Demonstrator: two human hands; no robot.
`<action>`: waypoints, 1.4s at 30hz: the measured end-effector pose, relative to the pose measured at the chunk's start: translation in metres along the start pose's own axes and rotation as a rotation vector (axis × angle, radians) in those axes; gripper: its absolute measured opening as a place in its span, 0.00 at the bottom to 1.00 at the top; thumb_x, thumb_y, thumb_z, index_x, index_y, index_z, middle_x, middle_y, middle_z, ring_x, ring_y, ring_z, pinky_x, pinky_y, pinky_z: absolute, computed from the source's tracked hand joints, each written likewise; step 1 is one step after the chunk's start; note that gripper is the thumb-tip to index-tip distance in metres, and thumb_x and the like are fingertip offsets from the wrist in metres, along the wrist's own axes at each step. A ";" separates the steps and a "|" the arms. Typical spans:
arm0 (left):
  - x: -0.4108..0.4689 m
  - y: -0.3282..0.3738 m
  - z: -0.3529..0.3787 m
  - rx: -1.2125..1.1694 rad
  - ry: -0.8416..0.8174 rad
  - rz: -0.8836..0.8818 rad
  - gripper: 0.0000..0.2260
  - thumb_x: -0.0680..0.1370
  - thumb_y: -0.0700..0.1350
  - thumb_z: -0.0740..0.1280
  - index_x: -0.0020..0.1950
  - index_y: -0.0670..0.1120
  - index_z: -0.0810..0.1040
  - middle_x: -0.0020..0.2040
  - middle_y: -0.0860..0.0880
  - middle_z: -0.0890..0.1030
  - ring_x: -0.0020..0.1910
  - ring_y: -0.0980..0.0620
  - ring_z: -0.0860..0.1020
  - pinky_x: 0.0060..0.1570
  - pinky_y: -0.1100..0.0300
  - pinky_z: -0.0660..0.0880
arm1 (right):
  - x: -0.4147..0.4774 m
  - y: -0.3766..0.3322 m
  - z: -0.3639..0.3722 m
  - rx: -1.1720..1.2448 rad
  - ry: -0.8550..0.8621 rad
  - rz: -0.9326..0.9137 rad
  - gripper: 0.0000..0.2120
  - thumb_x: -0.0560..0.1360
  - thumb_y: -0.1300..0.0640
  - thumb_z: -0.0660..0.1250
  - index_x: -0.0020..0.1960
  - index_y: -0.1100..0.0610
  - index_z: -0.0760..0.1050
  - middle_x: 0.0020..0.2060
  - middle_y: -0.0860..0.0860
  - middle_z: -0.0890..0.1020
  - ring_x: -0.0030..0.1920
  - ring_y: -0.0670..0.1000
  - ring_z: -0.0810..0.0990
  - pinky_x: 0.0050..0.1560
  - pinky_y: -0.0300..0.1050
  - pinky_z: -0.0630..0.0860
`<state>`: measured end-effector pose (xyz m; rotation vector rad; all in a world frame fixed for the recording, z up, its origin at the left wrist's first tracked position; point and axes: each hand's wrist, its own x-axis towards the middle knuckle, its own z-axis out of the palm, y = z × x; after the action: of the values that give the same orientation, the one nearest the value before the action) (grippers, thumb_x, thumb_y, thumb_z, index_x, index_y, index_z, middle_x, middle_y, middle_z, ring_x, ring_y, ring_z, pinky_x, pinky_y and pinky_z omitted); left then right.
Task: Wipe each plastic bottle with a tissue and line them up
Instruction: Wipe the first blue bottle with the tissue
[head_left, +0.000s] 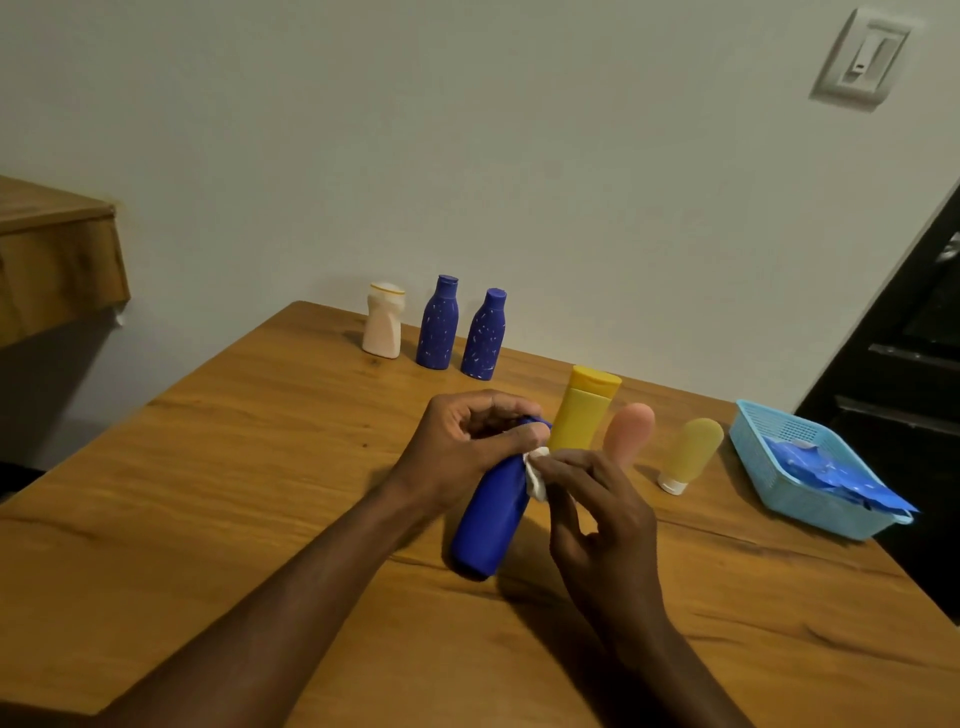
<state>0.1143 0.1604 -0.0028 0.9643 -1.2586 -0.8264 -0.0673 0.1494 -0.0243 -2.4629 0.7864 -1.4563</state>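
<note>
My left hand (470, 441) grips the neck of a plain blue plastic bottle (491, 519), held tilted above the wooden table (234, 493). A small white tissue (535, 470), pinched by my right hand (597, 514), presses against the bottle's upper side. Near the wall stand a white bottle (383, 320) and two speckled blue bottles (438, 323) (484, 335) in a row. Behind my hands stand a yellow bottle (586, 408), a pink tube (629, 431) and a yellow tube with a white cap (691, 454).
A light blue plastic basket (779, 467) with blue packets in it sits at the table's right edge. A wooden shelf (57, 260) juts from the left. Dark furniture stands to the right, and a wall switch is high on the right.
</note>
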 end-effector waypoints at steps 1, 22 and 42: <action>0.000 0.000 0.001 -0.001 0.000 0.003 0.12 0.77 0.39 0.74 0.60 0.43 0.84 0.55 0.49 0.86 0.57 0.50 0.84 0.59 0.54 0.81 | -0.002 0.000 0.000 0.001 -0.001 -0.005 0.22 0.72 0.73 0.70 0.62 0.57 0.80 0.55 0.49 0.80 0.56 0.49 0.79 0.54 0.44 0.79; 0.005 0.004 -0.004 -0.042 0.061 0.099 0.12 0.76 0.35 0.74 0.60 0.40 0.83 0.57 0.47 0.87 0.59 0.50 0.84 0.62 0.55 0.80 | 0.009 -0.012 -0.011 -0.002 0.056 0.034 0.13 0.72 0.66 0.69 0.55 0.57 0.81 0.52 0.48 0.80 0.54 0.48 0.79 0.51 0.36 0.77; 0.009 0.005 -0.012 0.017 0.236 0.112 0.10 0.74 0.38 0.77 0.54 0.43 0.85 0.49 0.49 0.87 0.51 0.50 0.85 0.51 0.62 0.81 | -0.031 -0.018 0.008 -0.189 -0.411 0.113 0.08 0.75 0.51 0.73 0.52 0.42 0.81 0.52 0.33 0.73 0.51 0.37 0.78 0.48 0.33 0.77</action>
<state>0.1269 0.1559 0.0044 0.9662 -1.1058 -0.5964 -0.0664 0.1795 -0.0444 -2.6708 0.9854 -0.8260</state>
